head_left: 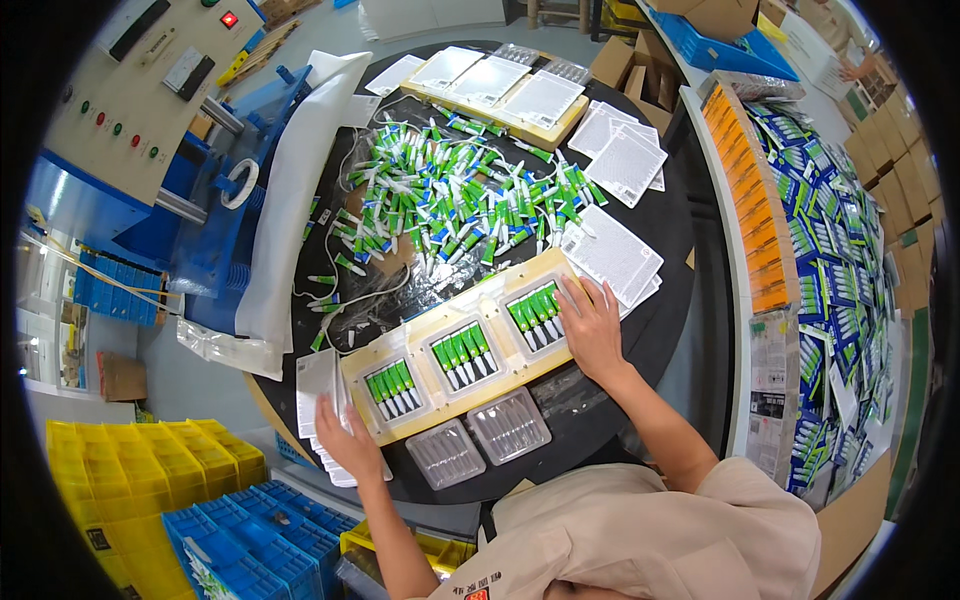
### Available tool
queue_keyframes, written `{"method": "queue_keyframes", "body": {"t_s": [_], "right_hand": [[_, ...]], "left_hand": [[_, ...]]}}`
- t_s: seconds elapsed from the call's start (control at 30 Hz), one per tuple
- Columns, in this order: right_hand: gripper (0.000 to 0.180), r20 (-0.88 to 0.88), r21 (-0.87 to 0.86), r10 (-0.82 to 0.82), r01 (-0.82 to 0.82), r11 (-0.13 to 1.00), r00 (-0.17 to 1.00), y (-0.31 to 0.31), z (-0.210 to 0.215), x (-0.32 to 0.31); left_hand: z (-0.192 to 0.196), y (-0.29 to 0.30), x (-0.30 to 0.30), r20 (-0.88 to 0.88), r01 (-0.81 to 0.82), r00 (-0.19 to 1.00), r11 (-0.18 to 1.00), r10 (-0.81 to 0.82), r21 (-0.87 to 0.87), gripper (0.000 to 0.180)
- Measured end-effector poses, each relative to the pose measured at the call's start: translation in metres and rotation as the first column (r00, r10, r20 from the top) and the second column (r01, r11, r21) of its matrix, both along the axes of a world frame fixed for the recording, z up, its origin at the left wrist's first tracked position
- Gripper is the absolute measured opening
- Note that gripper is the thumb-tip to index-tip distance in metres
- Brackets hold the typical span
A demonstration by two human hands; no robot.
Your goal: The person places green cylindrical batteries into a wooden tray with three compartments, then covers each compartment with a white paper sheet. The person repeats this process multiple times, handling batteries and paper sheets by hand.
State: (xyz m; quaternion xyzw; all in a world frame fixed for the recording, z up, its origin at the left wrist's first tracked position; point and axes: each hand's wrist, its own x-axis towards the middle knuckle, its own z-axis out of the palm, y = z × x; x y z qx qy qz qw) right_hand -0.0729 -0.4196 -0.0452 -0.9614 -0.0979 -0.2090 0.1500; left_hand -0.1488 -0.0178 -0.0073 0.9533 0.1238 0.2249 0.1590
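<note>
A long pale-yellow tray fixture (413,345) lies tilted across the near side of the round black table. It has three openings, each with a clear blister of small green-and-white tubes (463,357) with dark tips, lined up side by side. My right hand (592,332) rests on the fixture's right end, fingers stretched out beside the right-hand blister. At the left end my left hand (348,447) lies with fingers extended over a stack of white printed cards (315,375). Two clear blister trays (510,425) without tubes lie in front of the fixture.
Loose tubes (430,190) are heaped mid-table. Behind them a second fixture (540,128) carries white cards; more cards (612,255) lie at right. A blue press machine (215,215) stands left. Packed blister cards (825,290) fill a bin at right; yellow crates (150,470) stand lower left.
</note>
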Motion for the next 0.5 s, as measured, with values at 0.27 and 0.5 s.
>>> {"method": "queue_keyframes", "body": {"t_s": [0.27, 0.5], "right_hand": [[0.076, -0.333, -0.338, -0.042, -0.078, 0.938, 0.942, -0.125, 0.021, 0.039], [0.053, -0.429, -0.519, 0.119, -0.352, 0.779, 0.896, -0.167, 0.001, 0.022]], "left_hand": [[-0.018, 0.126, -0.004, -0.313, 0.035, 0.95, 0.99, 0.01, 0.139, 0.063], [0.003, 0.152, -0.001, -0.765, 0.189, 0.636, 0.982, -0.104, 0.024, 0.095]]}}
